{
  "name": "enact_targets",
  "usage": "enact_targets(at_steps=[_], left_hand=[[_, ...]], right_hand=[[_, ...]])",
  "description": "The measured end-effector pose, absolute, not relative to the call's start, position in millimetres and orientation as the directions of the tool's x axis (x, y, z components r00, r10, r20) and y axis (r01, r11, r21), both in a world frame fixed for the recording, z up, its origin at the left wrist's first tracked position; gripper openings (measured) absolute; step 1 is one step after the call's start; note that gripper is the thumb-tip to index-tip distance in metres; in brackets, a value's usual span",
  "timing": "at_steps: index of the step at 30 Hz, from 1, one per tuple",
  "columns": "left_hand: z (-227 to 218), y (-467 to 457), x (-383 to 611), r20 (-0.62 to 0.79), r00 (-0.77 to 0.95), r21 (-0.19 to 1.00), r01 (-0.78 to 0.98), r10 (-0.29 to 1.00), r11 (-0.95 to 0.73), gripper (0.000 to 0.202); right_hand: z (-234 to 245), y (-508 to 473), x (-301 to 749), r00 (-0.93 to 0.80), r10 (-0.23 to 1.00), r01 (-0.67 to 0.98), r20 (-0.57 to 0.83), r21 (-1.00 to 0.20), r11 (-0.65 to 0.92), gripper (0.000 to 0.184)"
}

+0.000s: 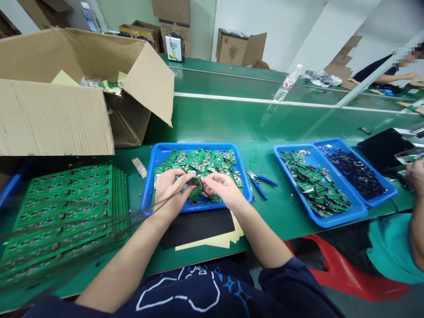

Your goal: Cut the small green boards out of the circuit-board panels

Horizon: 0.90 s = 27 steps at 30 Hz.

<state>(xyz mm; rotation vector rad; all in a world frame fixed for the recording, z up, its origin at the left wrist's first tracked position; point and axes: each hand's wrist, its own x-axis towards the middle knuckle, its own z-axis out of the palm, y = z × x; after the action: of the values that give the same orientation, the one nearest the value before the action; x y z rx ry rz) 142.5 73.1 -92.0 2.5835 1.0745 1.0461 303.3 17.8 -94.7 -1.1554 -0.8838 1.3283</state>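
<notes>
Over a blue tray (244,181) heaped with small green circuit boards (212,160), both of my hands meet at one small circuit board (198,182). My left hand (172,191) pinches its left side between thumb and fingers. On the right side, my right hand (222,187) has its thumb and fingertips closed on the same board, partly hiding it. Blue-handled cutting pliers (261,182) lie just right of the tray. A black sheet (198,225) and pale yellow paper (212,242) lie in front of the tray, below my wrists.
A stack of large green circuit panels (66,207) stands at left, below an open cardboard box (56,115). At right are a tray of boards (359,207) and a tray of dark parts (391,190). A co-worker's hand (416,174) shows at the right edge. A bottle (287,84) stands behind.
</notes>
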Motion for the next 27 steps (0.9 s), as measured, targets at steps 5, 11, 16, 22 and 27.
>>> enact_targets(at_steps=[5,11,16,22,27], left_hand=[[-91.8,72.9,141.7,0.585,0.474,0.355,0.58,0.658,-0.733,0.02],[-96.1,76.2,142.9,0.597,0.497,0.476,0.412,0.629,-0.777,0.033],[-97.3,79.2,142.5,0.611,0.524,0.466,0.367,0.593,-0.805,0.037],[-99.4,79.2,142.0,0.584,0.519,0.485,0.394,0.624,-0.781,0.037],[-94.1,77.4,144.0,0.48,0.58,0.684,0.222,0.658,-0.695,0.037]], right_hand=[[-92.7,16.1,301.8,-0.009,0.986,-0.315,-0.167,-0.935,-0.161,0.034],[-99.0,17.3,306.3,-0.246,0.943,-0.485,-0.222,-0.814,-0.318,0.034],[-99.1,16.9,305.6,-0.209,0.967,-0.526,-0.147,-0.817,-0.237,0.031],[-98.4,18.2,306.6,-0.285,0.943,-0.552,-0.174,-0.774,-0.31,0.028],[-100.1,20.0,307.9,-0.375,0.913,-0.543,-0.159,-0.761,-0.355,0.033]])
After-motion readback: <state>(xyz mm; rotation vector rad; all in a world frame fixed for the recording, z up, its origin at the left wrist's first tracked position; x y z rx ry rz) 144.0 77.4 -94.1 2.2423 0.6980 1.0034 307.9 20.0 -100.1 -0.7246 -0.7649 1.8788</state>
